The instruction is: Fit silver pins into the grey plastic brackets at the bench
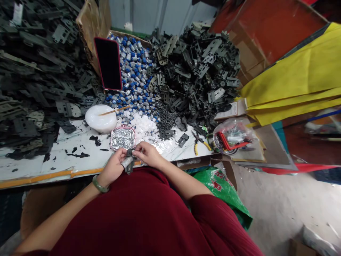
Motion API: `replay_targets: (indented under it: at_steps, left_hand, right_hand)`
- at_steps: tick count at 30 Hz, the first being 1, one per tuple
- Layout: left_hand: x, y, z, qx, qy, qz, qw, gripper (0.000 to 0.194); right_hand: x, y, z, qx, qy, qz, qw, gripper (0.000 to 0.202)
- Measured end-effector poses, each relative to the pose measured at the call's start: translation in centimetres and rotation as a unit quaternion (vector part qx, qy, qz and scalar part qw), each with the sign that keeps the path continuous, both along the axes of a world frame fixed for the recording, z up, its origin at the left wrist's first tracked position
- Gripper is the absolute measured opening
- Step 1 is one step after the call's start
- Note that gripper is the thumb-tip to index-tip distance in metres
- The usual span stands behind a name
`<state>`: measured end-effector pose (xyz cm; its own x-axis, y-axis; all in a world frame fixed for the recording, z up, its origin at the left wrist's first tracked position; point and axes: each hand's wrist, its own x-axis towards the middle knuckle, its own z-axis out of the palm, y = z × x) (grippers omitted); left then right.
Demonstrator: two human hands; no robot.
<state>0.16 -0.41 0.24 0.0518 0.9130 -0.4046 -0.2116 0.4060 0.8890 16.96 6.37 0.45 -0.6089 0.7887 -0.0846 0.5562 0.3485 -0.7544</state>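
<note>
Close to the table's front edge, my left hand [114, 167] holds a dark grey plastic part [129, 165] between thumb and fingers, with wrapping on one finger. My right hand [146, 154] pinches at the top of the same part; anything small between its fingertips is too small to make out. Just beyond the hands is a pink-rimmed tray [123, 138] full of small metal pins. White round pieces [144, 126] lie in a heap behind the right hand, beside small black pieces [166, 119]. A white bowl [99, 119] with a thin stick across it stands left of the tray.
Dark plastic parts [39, 71] are heaped at the left, with another heap [197, 67] at the back right. Blue and silver motors [135, 67] lie between, behind a phone [108, 63]. Yellow-handled pliers [198, 143] and a plastic bag [234, 135] are at the right.
</note>
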Motion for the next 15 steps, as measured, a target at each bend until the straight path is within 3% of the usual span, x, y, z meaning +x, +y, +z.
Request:
replay_targets:
  at_steps: [2,4,6,8,11,13,15]
  left_hand:
    - [0.0,0.0,-0.2,-0.011,-0.007,-0.015,1.000,0.027]
    - [0.0,0.0,-0.4,-0.024,-0.016,-0.013,1.000,0.027]
    - [0.1,-0.1,-0.5,-0.030,-0.018,-0.010,0.999,0.028]
    - [0.3,-0.2,-0.6,-0.033,-0.017,-0.011,0.999,0.029]
    - [0.4,-0.3,-0.5,-0.040,-0.013,-0.009,0.999,0.029]
    - [0.5,-0.3,-0.5,-0.047,-0.013,-0.004,0.999,0.029]
    - [0.6,-0.3,-0.4,-0.049,-0.013,0.008,0.999,0.031]
  right_hand:
    - [2.7,2.0,0.5,0.060,-0.041,0.065,0.995,0.004]
    - [6.0,4.1,1.1,0.148,-0.164,0.038,0.975,0.005]
    - [8.9,5.7,1.4,0.217,-0.295,0.018,0.930,0.012]
    - [10.9,6.6,1.4,0.258,-0.379,0.042,0.888,0.016]
    - [12.1,7.3,1.4,0.289,-0.403,0.125,0.859,0.018]
    - [12.0,8.1,1.7,0.305,-0.378,0.164,0.859,0.016]
    - [11.5,9.4,2.6,0.327,-0.332,0.156,0.871,0.014]
